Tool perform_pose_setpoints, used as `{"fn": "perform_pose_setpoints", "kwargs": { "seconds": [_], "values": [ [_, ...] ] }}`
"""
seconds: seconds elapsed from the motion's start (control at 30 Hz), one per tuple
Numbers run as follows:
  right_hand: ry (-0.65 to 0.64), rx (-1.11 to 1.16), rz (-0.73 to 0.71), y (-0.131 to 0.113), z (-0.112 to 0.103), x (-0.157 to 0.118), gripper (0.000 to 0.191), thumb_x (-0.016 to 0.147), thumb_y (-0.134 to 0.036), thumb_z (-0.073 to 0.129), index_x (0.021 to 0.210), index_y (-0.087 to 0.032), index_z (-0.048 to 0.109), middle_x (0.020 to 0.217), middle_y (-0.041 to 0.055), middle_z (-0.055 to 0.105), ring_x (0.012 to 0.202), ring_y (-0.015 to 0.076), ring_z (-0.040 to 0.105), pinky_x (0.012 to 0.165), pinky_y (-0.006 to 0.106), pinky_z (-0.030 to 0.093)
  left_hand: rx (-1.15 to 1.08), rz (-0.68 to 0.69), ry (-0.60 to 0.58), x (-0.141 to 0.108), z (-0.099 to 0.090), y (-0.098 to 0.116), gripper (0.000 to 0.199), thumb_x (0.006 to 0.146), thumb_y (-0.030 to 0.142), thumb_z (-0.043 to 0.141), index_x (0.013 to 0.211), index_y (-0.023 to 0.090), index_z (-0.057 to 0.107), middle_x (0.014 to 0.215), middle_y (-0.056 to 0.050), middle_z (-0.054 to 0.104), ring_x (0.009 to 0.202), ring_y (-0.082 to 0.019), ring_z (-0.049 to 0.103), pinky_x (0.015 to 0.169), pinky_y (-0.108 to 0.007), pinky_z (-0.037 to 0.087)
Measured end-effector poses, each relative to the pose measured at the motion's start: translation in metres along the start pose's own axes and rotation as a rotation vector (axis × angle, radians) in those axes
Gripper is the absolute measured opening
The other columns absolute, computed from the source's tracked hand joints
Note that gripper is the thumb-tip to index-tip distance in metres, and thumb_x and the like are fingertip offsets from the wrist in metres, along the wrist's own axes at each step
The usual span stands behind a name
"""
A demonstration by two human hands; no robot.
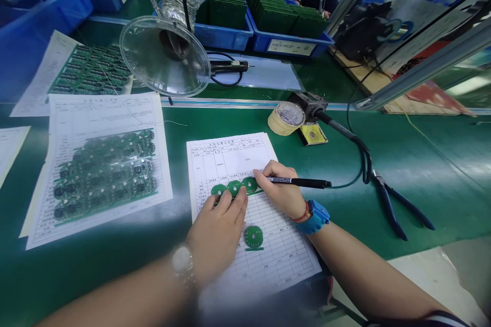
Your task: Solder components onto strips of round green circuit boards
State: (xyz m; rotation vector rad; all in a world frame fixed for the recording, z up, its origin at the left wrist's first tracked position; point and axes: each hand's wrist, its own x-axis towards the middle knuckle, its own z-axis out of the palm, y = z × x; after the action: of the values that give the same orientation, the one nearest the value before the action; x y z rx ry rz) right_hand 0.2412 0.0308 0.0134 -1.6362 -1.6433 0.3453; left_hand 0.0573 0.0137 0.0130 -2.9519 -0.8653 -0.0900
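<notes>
Green counter (353, 225) spreads before us, and on it lies a printed sheet (253, 150) carrying a row of round green boards (250, 184) near its middle. Our left hand (222, 232) lies flat, fingers extended with their tips against the row; our right hand (284, 191) pinches a black pen (307, 183) at the row's right end, its tip hidden by our fingers. We seem to be marking the boards, or about to; the next move calls for a steady left hand and a light, controlled pen. One loose round board (253, 236) sits lower on the sheet. Farther out are pliers (391, 204), a tub (286, 118), a clear funnel (134, 61) and blue bins (295, 48).
</notes>
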Motion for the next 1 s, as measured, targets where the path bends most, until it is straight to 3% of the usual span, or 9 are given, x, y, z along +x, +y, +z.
{"fn": "perform_pose_setpoints", "kwargs": {
  "seconds": [1.0],
  "values": [
    [0.005,0.059,0.003,0.0025,-0.0033,-0.0007,0.031,0.077,-0.019,0.056,0.051,-0.019,0.040,0.047,-0.0050,0.042,0.044,0.0079,0.040,0.046,0.022,0.033,0.007,-0.004,0.024,0.0006,-0.0013,0.0008,0.043,0.090,0.029,0.033,0.127,0.012,0.045,0.134,-0.004,0.043,0.103,-0.025,0.041,0.079,-0.038,0.033]
  ]
}}
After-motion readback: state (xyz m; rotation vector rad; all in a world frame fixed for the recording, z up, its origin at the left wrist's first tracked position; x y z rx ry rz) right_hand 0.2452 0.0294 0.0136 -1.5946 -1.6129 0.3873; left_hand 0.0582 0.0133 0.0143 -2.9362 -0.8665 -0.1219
